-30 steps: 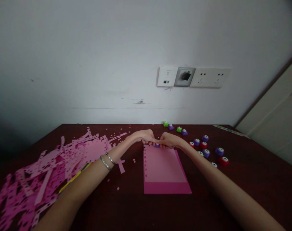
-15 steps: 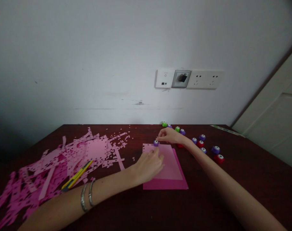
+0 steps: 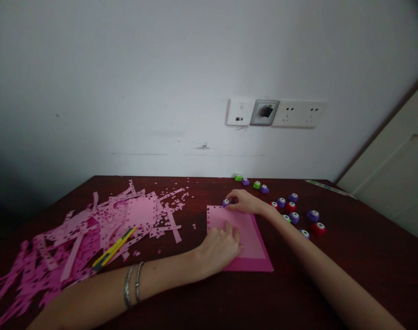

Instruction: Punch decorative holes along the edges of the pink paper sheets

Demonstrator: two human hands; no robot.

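A light pink sheet of paper [image 3: 250, 243] lies over a darker pink sheet [image 3: 250, 264] in front of me. Small punched shapes run along its top and left edges. At the top edge my right hand [image 3: 243, 201] grips a small purple craft punch [image 3: 225, 202] with its thumb and fingers. My left hand [image 3: 220, 248] rests on the lighter sheet with its fingers loosely stretched, holding nothing. Two silver bracelets [image 3: 133, 285] circle the left wrist.
Punched pink strips and scraps [image 3: 102, 224] heap up at the left, with a yellow utility knife [image 3: 114, 248] on them. Several purple, red and green punches, including a red one [image 3: 318, 228], stand at the right. A wall [image 3: 160, 91] with sockets [image 3: 298, 113] rises behind the table.
My left hand has drawn back from the purple punch and lies lower on the sheet. My right hand has closed on that punch. The view has shifted slightly.
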